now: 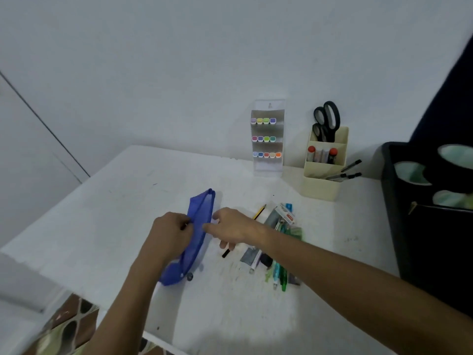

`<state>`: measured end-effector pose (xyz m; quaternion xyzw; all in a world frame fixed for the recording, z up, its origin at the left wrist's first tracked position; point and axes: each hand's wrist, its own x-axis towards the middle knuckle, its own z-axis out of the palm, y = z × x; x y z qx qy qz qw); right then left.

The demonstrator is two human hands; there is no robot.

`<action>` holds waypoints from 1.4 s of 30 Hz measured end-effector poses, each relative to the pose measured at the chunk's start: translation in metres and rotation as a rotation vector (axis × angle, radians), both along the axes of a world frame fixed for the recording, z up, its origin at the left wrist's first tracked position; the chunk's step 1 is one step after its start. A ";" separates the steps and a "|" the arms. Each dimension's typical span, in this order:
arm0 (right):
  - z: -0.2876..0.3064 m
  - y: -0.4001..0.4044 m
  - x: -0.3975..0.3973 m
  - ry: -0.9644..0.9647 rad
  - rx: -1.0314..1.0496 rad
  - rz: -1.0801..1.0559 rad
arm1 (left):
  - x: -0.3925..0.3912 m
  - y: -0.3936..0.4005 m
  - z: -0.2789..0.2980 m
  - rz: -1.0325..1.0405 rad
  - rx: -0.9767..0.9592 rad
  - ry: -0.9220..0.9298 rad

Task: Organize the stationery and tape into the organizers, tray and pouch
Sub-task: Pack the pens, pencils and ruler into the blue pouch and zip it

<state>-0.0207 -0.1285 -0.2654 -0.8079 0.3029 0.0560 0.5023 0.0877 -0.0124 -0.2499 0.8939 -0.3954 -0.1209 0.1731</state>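
Nearest us, our left hand (170, 233) pinches the left edge of the blue pouch (195, 237), fingers curled on the fabric. The pouch lies lengthwise on the white tabletop (115, 226), its mouth facing up between our hands. Our right hand (234, 226) reaches across to the pouch's right edge with fingers spread and loose; whether they actually grip the fabric or only touch it we cannot tell. A black pen (226, 253) pokes out from under this hand.

Just right of the pouch lies a loose pile of pens (277, 267), green and teal ones among them, with a yellow pencil (259, 212) and a small white packet (286, 213) at its far end.

Farther back, a cream organizer (322, 185) holds black scissors (327, 121), glue sticks (322, 155) and a few dark pens (349, 171). To its left, against the wall, a clear rack (267, 165) carries three rows of coloured markers (263, 138). A black tray (391, 201) stands at the far right.
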 end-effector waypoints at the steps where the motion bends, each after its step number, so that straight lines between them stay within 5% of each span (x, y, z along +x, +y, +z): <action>1: 0.007 -0.005 -0.006 -0.022 0.009 -0.048 | -0.006 -0.008 0.010 -0.013 -0.066 0.003; 9: 0.070 -0.046 -0.090 -0.172 -0.126 -0.328 | -0.077 -0.067 0.050 -0.160 -0.408 0.148; 21: 0.070 -0.066 -0.244 0.088 -0.301 -0.525 | -0.123 -0.102 -0.002 -0.391 -0.239 0.441; 28: 0.046 -0.071 -0.241 0.088 -0.422 -0.521 | -0.097 -0.100 -0.025 -0.344 -0.035 -0.013; 35: 0.026 -0.061 -0.232 -0.022 -0.595 -0.434 | -0.090 -0.107 -0.039 -0.332 0.095 -0.024; 42: 0.024 -0.065 -0.235 -0.117 -0.536 -0.426 | -0.095 -0.121 -0.035 -0.309 0.235 -0.071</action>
